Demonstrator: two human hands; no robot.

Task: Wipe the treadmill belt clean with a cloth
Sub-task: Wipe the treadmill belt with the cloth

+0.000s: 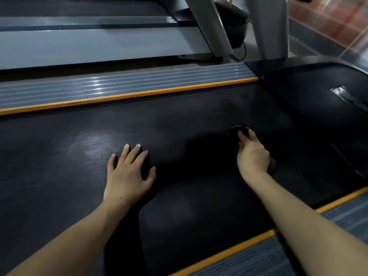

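Both forearms enter from the bottom of the frame and reach up across the dark treadmill belt (pixel 179 116), which fills the middle of the picture between two orange-edged side rails (pixel 127 95); the left hand (pixel 127 176) lies palm down at centre left, fingers spread and straight, pressing on the belt and holding nothing; the right hand (pixel 252 154) sits at centre right, its fingers bent over a dark cloth (pixel 238 130) that bunches out ahead of the fingertips and shows again as a dark lump beside the wrist, so it appears to clutch the cloth against the belt, though dark cloth on dark belt hides the exact grip. A paler, dull patch on the belt sits just left of the left hand; whether it is dust or reflected light cannot be told. The black motor cover (pixel 318 92) rises at the right, a neighbouring treadmill (pixel 89 42) lies across the upper left.

To wipe well, I judge the cloth should be flattened under the whole palm rather than bunched; strokes should run rail to rail and overlap; the braced hand should keep the belt from sliding; the strip along the motor cover and that pale patch deserve a pass.
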